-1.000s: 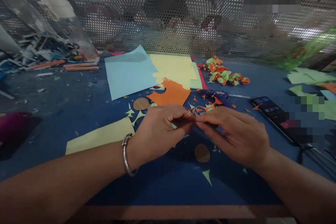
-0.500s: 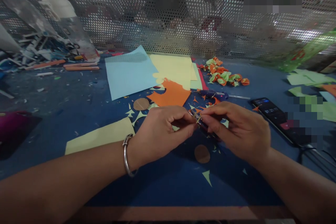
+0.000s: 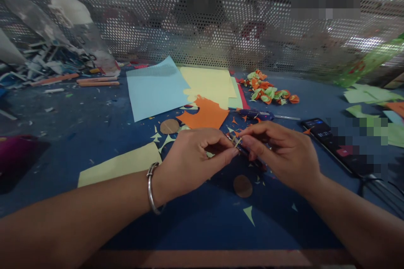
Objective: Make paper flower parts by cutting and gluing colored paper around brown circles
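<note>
My left hand (image 3: pixel 192 157), with a metal bangle on the wrist, and my right hand (image 3: pixel 282 151) meet fingertip to fingertip above the blue table (image 3: pixel 94 134). Both pinch a small folded piece of paper (image 3: pixel 237 143), yellow-green and dark, between thumbs and forefingers. Much of the piece is hidden by the fingers. Under the hands lie small paper offcuts and a brown cardboard disc (image 3: pixel 243 185). A second brown disc (image 3: pixel 169 126) lies just beyond my left hand.
Beyond the hands lie a light blue sheet (image 3: pixel 154 88), pale yellow sheets (image 3: pixel 210 82), cut orange paper (image 3: pixel 205 113) and a blue-handled tool (image 3: pixel 255 114). Folded orange-green pieces (image 3: pixel 268 91) are heaped further back, a phone (image 3: pixel 328 136) lies right, a yellow sheet (image 3: pixel 120 164) left. A perforated metal screen closes the back.
The right hand's fingers have curled up and shifted slightly while working the small paper piece; the left hand's thumb has opened a little. Both hands stay in the same spot.
</note>
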Demonstrator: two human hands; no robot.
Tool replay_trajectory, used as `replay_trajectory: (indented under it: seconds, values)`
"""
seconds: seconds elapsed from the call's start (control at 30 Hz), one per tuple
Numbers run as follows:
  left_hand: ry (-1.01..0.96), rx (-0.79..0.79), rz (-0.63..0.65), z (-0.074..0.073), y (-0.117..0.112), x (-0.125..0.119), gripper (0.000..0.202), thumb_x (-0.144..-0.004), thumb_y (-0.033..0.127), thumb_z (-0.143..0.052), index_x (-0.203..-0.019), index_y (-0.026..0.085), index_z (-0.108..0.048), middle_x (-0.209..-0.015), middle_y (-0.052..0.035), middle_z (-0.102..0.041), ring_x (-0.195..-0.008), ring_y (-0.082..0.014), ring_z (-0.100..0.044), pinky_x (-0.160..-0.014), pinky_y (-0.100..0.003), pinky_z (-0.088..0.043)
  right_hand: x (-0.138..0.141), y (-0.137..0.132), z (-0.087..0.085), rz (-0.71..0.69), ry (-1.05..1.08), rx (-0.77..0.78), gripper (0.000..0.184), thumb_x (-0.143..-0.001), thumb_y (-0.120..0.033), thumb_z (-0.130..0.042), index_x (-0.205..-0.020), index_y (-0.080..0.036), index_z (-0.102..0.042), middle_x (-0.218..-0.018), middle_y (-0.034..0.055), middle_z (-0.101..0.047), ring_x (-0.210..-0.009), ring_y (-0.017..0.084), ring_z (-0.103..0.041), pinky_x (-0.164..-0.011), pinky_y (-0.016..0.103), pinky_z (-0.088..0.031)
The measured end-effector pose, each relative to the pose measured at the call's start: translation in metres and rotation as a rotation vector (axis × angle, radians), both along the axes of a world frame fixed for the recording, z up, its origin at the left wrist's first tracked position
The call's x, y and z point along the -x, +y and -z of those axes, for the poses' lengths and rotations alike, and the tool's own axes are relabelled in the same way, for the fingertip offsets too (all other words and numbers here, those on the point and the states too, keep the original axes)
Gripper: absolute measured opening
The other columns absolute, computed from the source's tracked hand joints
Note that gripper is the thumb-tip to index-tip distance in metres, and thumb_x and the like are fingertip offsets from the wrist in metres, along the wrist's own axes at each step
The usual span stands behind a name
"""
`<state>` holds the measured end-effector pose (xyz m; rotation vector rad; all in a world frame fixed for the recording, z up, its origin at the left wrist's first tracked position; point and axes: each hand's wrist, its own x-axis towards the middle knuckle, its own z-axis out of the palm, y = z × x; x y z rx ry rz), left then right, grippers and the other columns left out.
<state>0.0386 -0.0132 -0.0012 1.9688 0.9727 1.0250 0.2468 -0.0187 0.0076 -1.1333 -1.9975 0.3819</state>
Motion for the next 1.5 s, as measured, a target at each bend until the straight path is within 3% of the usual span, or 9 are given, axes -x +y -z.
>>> replay_trajectory:
  seconds: [0.2, 0.37, 1.17, 1.5]
  values:
    - [0.008, -0.02, 0.005, -0.0027, -0.0001, 0.0005, 0.01, -0.087, 0.019, -0.069, -0.078, 0.018, -0.074, -0.072, 0.0025, -0.075, -0.062, -0.0073, -0.065, -0.059, -0.014, -0.051, -0.0016, 0.0002, -0.0014, -0.058, 0.101, 0.189, 0.01, -0.095, -0.024, -0.064, -0.091, -0.019, -0.071, -0.067, -0.0026, -0.073, -0.045, 0.007, -0.064, -0.045, 0.015, -0.05]
    - [0.018, -0.038, 0.013, -0.0013, -0.0004, 0.0008, 0.012, -0.087, 0.019, -0.068, -0.076, 0.018, -0.073, -0.071, 0.0029, -0.074, -0.063, -0.0075, -0.066, -0.061, -0.015, -0.05, -0.0021, -0.0002, -0.0008, -0.089, 0.143, 0.239, 0.012, -0.096, -0.028, -0.064, -0.095, -0.019, -0.073, -0.068, -0.0018, -0.073, -0.046, 0.008, -0.065, -0.045, 0.016, -0.05]
    - [0.045, -0.11, 0.051, -0.0003, -0.0005, -0.0001, 0.011, -0.086, 0.012, -0.067, -0.077, 0.016, -0.073, -0.072, 0.0019, -0.073, -0.065, -0.0066, -0.063, -0.063, -0.017, -0.047, -0.0001, -0.0013, -0.0005, -0.105, 0.084, 0.21, 0.01, -0.093, -0.025, -0.067, -0.094, -0.019, -0.075, -0.051, -0.0066, -0.064, -0.038, 0.007, -0.058, -0.04, 0.018, -0.043]
    - [0.075, -0.111, 0.062, -0.0009, -0.0023, 0.0016, 0.012, -0.086, 0.015, -0.068, -0.076, 0.015, -0.073, -0.074, 0.0007, -0.073, -0.066, -0.0082, -0.064, -0.065, -0.02, -0.047, 0.001, -0.0008, -0.0023, -0.114, 0.069, 0.2, 0.011, -0.093, -0.024, -0.066, -0.087, -0.019, -0.073, -0.066, -0.0032, -0.072, -0.04, 0.006, -0.058, -0.041, 0.018, -0.043]
